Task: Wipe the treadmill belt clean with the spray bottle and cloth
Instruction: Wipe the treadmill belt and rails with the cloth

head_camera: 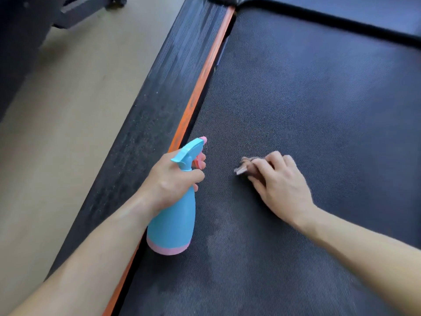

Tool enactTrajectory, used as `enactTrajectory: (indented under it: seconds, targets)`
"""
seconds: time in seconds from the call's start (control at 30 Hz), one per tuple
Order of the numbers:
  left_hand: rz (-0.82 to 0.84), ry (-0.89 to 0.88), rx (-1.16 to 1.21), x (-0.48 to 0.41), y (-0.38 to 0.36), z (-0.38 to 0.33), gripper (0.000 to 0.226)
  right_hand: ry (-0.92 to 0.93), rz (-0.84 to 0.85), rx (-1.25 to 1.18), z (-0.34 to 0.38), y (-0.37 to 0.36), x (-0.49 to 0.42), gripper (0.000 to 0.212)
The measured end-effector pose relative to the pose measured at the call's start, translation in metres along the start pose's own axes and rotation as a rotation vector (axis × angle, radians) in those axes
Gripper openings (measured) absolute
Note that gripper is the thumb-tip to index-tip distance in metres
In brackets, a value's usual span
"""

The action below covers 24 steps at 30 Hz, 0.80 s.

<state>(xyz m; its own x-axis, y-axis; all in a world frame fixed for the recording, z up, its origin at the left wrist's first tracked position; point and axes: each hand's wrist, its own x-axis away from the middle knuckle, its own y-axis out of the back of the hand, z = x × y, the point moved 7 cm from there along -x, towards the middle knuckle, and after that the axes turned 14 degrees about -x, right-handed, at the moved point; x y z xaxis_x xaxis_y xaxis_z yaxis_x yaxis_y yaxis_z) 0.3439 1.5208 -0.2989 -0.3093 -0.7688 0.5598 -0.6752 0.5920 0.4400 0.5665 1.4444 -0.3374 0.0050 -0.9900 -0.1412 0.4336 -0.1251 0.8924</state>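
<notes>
A dark textured treadmill belt (pixel 307 99) fills the middle and right of the head view. My left hand (pixel 173 181) grips the neck of a light blue spray bottle (pixel 175 222) with a pink base, trigger and nozzle, held just above the belt's left edge with the nozzle pointing away from me. My right hand (pixel 279 179) presses a small crumpled brownish cloth (pixel 245 166) flat onto the belt; only the cloth's left end shows beyond my fingers. Paler streaks mark the belt in front of me.
An orange strip (pixel 200 85) and a black ribbed side rail (pixel 159 87) run along the belt's left edge. Beige floor (pixel 57 133) lies to the left, with dark equipment (pixel 68 17) at the top left. The treadmill's black front cover (pixel 341 10) crosses the top right.
</notes>
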Motion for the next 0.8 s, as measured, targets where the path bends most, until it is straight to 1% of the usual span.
enactTrajectory:
  seconds: [0.07,0.1,0.13,0.2,0.27,0.3,0.33,0.4,0.47,0.5,0.53,0.57,0.6,0.67,0.73,0.8]
  targets:
    - [-0.005,-0.006,-0.01,0.001,-0.002,-0.002,0.048,0.057,0.048,0.01,-0.002,-0.001,0.012,0.035]
    - [-0.016,0.001,-0.01,0.001,-0.003,-0.001,0.046,0.046,0.032,0.025,-0.007,0.001,0.004,0.034]
    - [-0.025,0.004,-0.016,0.0,-0.004,-0.001,0.045,-0.001,-0.02,0.044,-0.013,0.004,-0.01,0.032]
    - [-0.031,-0.002,-0.035,-0.001,-0.005,-0.001,0.048,-0.196,-0.133,0.07,-0.032,0.011,-0.043,0.032]
    - [-0.029,0.0,-0.026,-0.003,-0.006,0.0,0.052,-0.396,-0.167,0.063,-0.049,0.013,-0.062,0.035]
    - [-0.023,0.006,-0.021,-0.004,-0.006,0.0,0.05,-0.422,-0.171,0.072,-0.047,0.012,-0.062,0.036]
    - [-0.017,0.009,-0.016,-0.004,-0.005,-0.001,0.047,-0.393,-0.17,0.082,-0.039,0.011,-0.055,0.035]
    - [-0.021,0.02,-0.003,-0.002,-0.002,0.001,0.043,-0.211,-0.121,0.065,-0.005,0.004,-0.026,0.032]
    - [-0.024,0.033,0.008,0.004,0.001,0.006,0.043,-0.028,0.024,0.016,0.033,-0.013,0.017,0.031]
    - [-0.023,0.033,0.002,0.009,0.001,0.01,0.05,0.022,0.073,0.005,0.045,-0.021,0.032,0.031]
    - [-0.022,0.036,-0.013,0.014,0.001,0.015,0.056,0.03,0.075,0.001,0.049,-0.024,0.036,0.031]
    - [-0.018,0.048,-0.036,0.019,0.0,0.021,0.058,0.014,0.039,-0.001,0.049,-0.024,0.028,0.031]
    - [-0.018,0.068,-0.053,0.024,0.0,0.028,0.056,-0.008,-0.007,0.009,0.048,-0.023,0.013,0.029]
    - [-0.018,0.116,-0.058,0.035,0.0,0.039,0.043,-0.05,-0.084,0.022,0.049,-0.028,-0.032,0.027]
    - [-0.01,0.142,-0.085,0.041,0.003,0.044,0.044,-0.132,-0.086,0.01,0.046,-0.034,-0.082,0.028]
    - [-0.01,0.134,-0.1,0.045,0.009,0.045,0.047,-0.201,-0.069,0.005,0.047,-0.038,-0.107,0.03]
